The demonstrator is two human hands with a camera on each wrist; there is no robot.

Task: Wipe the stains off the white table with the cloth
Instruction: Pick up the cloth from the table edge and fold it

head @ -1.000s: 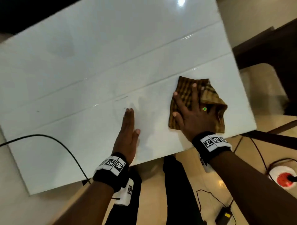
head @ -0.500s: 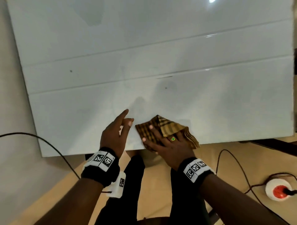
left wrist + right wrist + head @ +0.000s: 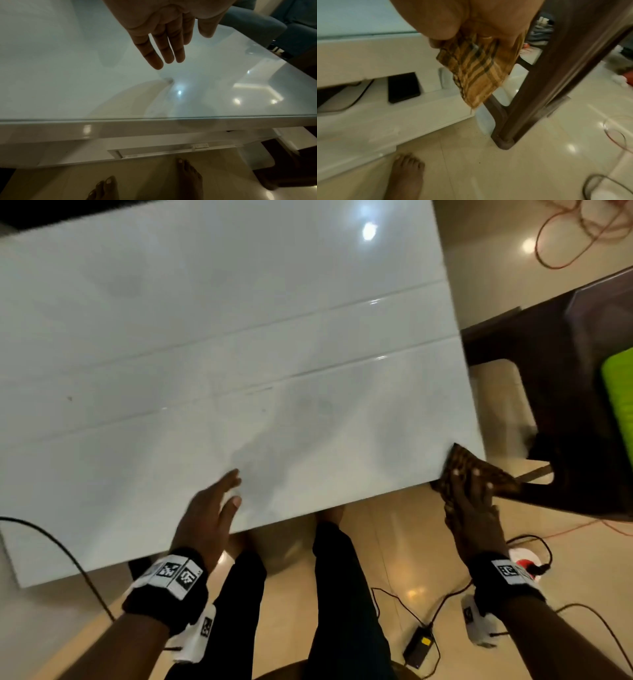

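The glossy white table (image 3: 239,337) fills the head view; a faint grey smudge (image 3: 260,467) lies near its front edge and a tiny dark speck (image 3: 70,398) at the left. My right hand (image 3: 474,501) holds the brown-and-yellow checked cloth (image 3: 479,470) at the table's near right corner. Most of the cloth (image 3: 476,67) hangs past the edge from under the right hand (image 3: 471,17), the thumb against it. My left hand (image 3: 212,508) is over the front edge, fingers straight. In the left wrist view the left hand (image 3: 164,54) hovers just above the table (image 3: 223,88), holding nothing.
A dark brown chair (image 3: 565,405) stands close to the table's right side, its leg (image 3: 530,94) right beside the cloth. A green object (image 3: 620,395) lies on it. Cables, a black adapter (image 3: 419,645) and a white-and-red socket (image 3: 524,563) lie on the floor. A black cable (image 3: 51,539) crosses the table's left corner.
My right hand has swept the cloth along the front edge to the near right corner, where it now hangs off. The left hand stays by the front edge, slightly raised.
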